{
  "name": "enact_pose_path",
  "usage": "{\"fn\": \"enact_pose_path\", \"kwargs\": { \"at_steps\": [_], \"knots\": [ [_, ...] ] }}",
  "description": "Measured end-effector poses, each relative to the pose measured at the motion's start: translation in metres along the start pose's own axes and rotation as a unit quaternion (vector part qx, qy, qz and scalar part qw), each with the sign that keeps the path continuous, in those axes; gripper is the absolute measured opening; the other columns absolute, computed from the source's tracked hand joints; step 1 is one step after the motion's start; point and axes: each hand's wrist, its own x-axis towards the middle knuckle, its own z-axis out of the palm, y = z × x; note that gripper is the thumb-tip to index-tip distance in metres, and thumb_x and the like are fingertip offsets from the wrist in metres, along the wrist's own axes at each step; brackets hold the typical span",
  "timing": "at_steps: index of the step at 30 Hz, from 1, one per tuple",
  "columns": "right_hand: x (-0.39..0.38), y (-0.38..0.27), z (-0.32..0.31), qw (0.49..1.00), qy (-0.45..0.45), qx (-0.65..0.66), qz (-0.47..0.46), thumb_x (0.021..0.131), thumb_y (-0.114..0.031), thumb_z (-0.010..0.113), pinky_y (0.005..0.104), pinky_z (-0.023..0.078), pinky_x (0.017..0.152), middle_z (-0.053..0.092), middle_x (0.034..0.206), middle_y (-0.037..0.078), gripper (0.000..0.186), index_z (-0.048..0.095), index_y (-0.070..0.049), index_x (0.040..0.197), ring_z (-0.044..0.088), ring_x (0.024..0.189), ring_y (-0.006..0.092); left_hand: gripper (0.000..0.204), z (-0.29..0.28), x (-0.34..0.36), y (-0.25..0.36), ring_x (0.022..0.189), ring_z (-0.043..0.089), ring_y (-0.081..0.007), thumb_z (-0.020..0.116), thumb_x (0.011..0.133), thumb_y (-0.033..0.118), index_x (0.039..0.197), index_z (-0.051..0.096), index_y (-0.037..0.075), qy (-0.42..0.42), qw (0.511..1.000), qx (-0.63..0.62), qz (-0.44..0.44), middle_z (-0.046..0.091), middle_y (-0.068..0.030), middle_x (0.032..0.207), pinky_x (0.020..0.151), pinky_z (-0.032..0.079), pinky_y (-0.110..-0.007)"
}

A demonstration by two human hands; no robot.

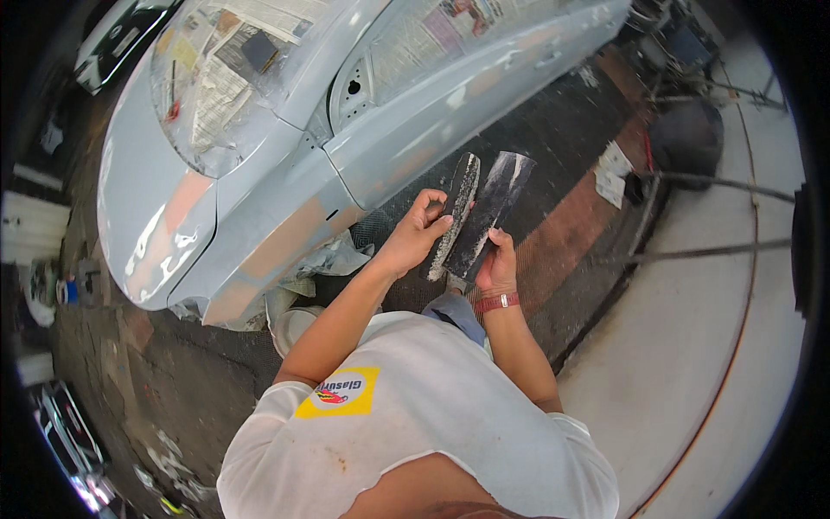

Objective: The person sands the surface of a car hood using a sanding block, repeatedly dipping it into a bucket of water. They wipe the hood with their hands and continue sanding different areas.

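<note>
My left hand (421, 229) is closed on a long, narrow sanding block (461, 212), dark with a rough, whitish, dusty face. Beside it, my right hand (499, 264) grips a long black strip (494, 208) by its lower end, thumb on top. Pale smears mark the strip; whether it is sandpaper or a second block I cannot tell. Both pieces are held side by side in front of my body, tilted up and to the right. Ahead and to the left stands a car body (285, 195) in grey primer, with beige patches on its panels.
Newspaper and plastic sheeting (220, 91) cover the car's glass. A round pale container (296, 327) and crumpled sheeting (337, 257) are by the car's lower edge. A dark mat (562, 130) lies on the floor. At right are a dark bin (686, 143), papers (612, 176) and a pale wall (692, 346).
</note>
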Motion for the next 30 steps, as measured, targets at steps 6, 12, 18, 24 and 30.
{"fn": "enact_pose_path", "kwargs": {
  "at_steps": [6,12,18,24,30],
  "knots": [
    [0.057,-0.049,-0.013,0.995,-0.06,-0.038,0.065,0.088,-0.021,0.066,0.0425,0.048,0.111,0.065,0.134,0.014,0.059,0.056,0.002,0.141,0.063,0.124,0.0267,0.042,0.033,0.042,0.002,0.119,0.063,-0.0176,0.061,0.104,0.001,0.135,0.035,0.011,0.111,0.992,-0.049,0.039,0.064,-0.0139,0.14,0.103,0.052,-0.036],
    [0.091,-0.095,-0.036,0.982,-0.134,-0.039,0.126,0.089,-0.017,0.064,0.0433,0.048,0.111,0.066,0.133,0.014,0.056,0.056,0.004,0.141,0.063,0.125,0.0268,0.046,0.074,0.066,-0.003,0.125,0.063,-0.0199,0.061,0.103,-0.001,0.136,0.03,0.011,0.176,0.981,-0.031,0.072,0.063,-0.0161,0.142,0.106,0.053,-0.039],
    [0.105,-0.104,-0.047,0.972,-0.165,-0.046,0.16,0.089,-0.023,0.067,0.0431,0.05,0.111,0.065,0.134,0.015,0.061,0.055,0.004,0.142,0.064,0.124,0.0267,0.043,0.094,0.072,-0.002,0.123,0.064,-0.0198,0.06,0.103,-0.002,0.133,0.031,0.011,0.216,0.971,-0.043,0.089,0.065,-0.0168,0.14,0.104,0.054,-0.038],
    [0.117,-0.11,-0.048,0.96,-0.196,-0.059,0.189,0.089,-0.022,0.067,0.0424,0.05,0.11,0.065,0.133,0.015,0.059,0.056,0.004,0.14,0.064,0.123,0.0259,0.044,0.099,0.076,-0.007,0.117,0.067,-0.0212,0.066,0.101,0.001,0.13,0.035,0.011,0.259,0.959,-0.058,0.103,0.066,-0.0155,0.137,0.102,0.055,-0.039],
    [0.116,-0.114,-0.037,0.941,-0.24,-0.087,0.223,0.089,-0.02,0.065,0.0425,0.048,0.111,0.065,0.133,0.016,0.057,0.057,0.005,0.139,0.063,0.123,0.0261,0.045,0.106,0.061,-0.017,0.115,0.068,-0.02,0.066,0.1,-0.002,0.13,0.036,0.011,0.299,0.944,-0.022,0.139,0.069,-0.0159,0.129,0.099,0.056,-0.038]
  ]
}}
